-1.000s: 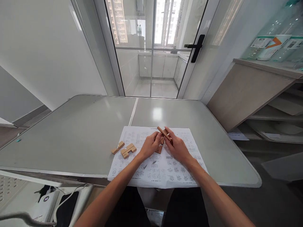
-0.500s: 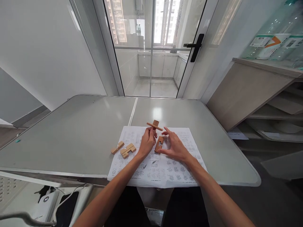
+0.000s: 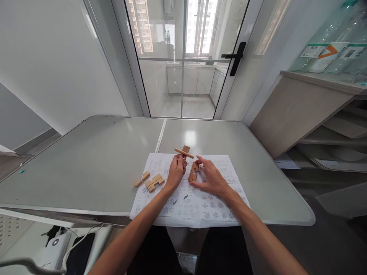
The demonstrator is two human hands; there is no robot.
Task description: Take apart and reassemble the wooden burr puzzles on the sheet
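My left hand (image 3: 176, 172) is closed on two crossed wooden puzzle pieces (image 3: 184, 151), holding them up above the far edge of the printed sheet (image 3: 192, 217). My right hand (image 3: 210, 176) spans a notched wooden puzzle piece (image 3: 194, 172), with the thumb at its near end and a finger at its far end. Left of my left hand, a pair of notched wooden pieces (image 3: 155, 182) lies side by side on the sheet. Beside them, another notched wooden piece (image 3: 142, 179) rests at the sheet's left edge.
The grey table (image 3: 86, 164) stands against a glass door (image 3: 197, 88) with a black handle (image 3: 236, 57). At right is a wooden shelf (image 3: 309, 107) with plastic bottles (image 3: 327, 53). A white cart (image 3: 31, 236) with a cable and a white box stands at lower left.
My left hand has shifted slightly left with the crossed pieces. The thumb and finger of my right hand have closed onto the ends of the notched piece, which has turned a little.
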